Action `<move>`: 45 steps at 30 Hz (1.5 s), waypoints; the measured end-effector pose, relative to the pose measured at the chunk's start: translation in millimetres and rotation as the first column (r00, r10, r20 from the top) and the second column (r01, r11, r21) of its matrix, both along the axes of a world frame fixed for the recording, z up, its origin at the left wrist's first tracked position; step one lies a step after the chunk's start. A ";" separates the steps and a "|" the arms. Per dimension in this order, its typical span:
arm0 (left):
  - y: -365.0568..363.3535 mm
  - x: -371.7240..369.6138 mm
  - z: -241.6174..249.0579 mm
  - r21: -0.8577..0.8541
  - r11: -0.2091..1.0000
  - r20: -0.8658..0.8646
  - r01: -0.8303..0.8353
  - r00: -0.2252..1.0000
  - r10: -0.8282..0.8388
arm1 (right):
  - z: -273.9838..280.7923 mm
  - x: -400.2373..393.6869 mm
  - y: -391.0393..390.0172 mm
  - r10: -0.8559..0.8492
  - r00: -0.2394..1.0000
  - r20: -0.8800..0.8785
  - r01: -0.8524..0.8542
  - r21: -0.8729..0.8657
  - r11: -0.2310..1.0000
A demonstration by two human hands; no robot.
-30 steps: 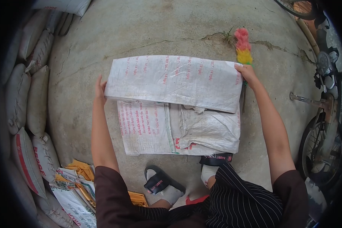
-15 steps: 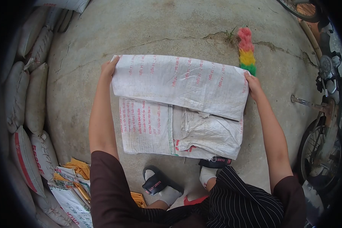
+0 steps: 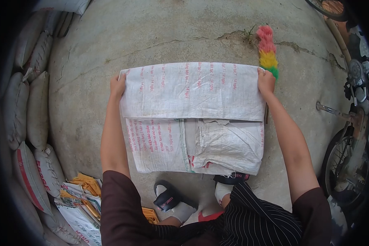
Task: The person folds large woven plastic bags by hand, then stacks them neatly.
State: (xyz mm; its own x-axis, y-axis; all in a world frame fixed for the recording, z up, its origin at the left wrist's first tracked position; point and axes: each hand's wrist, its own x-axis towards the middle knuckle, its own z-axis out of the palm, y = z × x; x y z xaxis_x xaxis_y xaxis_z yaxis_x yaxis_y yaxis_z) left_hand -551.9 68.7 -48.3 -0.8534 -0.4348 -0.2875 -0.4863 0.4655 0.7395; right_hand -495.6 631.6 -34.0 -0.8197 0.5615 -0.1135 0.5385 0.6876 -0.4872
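Head view: white sack (image 3: 172,94), red print, creased; far flap folded over, its edge nearly straight. Crumpled, grubby patch near side, right; green-edged seam beside it. Sack above concrete floor (image 3: 151,28), before the feet. Left hand (image 3: 117,86), right hand (image 3: 266,81): grips closed on far corners.

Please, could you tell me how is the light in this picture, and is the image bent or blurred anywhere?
Head view: soft, even light, without hard shadows; the folded white sack looks bright, its large creases readable; wide-angle bending towards the sides, with black rounded corners; the motorbike partly lost in the dark right edge.
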 end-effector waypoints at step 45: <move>-38.2 161.9 62.5 -0.485 -0.167 0.520 0.859 0.129 -0.844 | 78.7 172.0 22.9 0.865 0.037 0.500 -0.995 0.096 -0.013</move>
